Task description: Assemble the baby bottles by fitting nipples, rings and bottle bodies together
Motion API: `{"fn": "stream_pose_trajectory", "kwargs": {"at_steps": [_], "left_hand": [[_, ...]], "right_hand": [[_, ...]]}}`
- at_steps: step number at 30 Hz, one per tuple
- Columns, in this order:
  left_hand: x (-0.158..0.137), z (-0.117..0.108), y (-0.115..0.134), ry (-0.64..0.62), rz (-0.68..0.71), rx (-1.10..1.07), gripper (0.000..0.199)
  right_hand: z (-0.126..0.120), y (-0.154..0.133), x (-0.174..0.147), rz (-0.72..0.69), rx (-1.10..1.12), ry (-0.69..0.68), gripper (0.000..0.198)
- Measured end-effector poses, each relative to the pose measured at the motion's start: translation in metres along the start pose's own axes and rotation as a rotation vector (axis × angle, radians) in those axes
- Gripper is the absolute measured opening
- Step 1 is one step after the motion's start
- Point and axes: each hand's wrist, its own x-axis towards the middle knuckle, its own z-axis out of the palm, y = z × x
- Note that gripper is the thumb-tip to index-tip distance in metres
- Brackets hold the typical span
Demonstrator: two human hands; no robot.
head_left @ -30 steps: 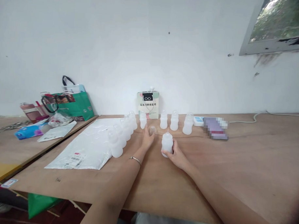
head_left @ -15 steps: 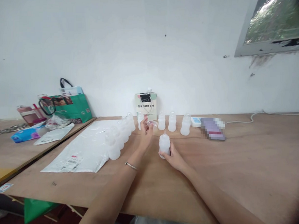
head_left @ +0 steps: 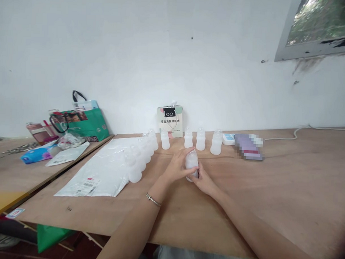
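A frosted white baby bottle stands on the wooden table in front of me, gripped from both sides. My right hand wraps round its lower body from the right. From the left, my left hand closes over the top, where a clear cap covers the teat, with the thumb lying across the body. Behind the bottle stand three similar bottles, one of them the far right bottle. Another bottle stands by the paper bag, and several more form a row on the left, the nearest being the front bottle.
A white plastic mailer lies left of the row. Against the wall stands a paper bag. A pixelated purple object and a white box are at right. The left table holds a green bag and a tissue pack.
My left hand has moved right and down, bringing the clear cap it held onto the bottle's top. My right hand stays on the bottle. The view has shifted slightly.
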Motion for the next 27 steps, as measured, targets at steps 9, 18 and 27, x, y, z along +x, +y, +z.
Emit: {"fn": "stream_pose_trajectory", "kwargs": {"at_steps": [9,18,27], "left_hand": [[0.001,0.011,-0.009,0.050,-0.059,-0.020,0.061],[-0.002,0.013,0.000,0.064,-0.110,-0.127,0.053],[-0.011,0.024,0.001,0.137,-0.203,-0.399,0.053]], "right_hand": [[0.000,-0.002,0.000,0.005,-0.030,0.023,0.045],[0.001,-0.003,0.001,-0.024,0.010,0.006,0.042],[0.001,-0.023,-0.002,-0.031,0.167,0.059,0.033]]}}
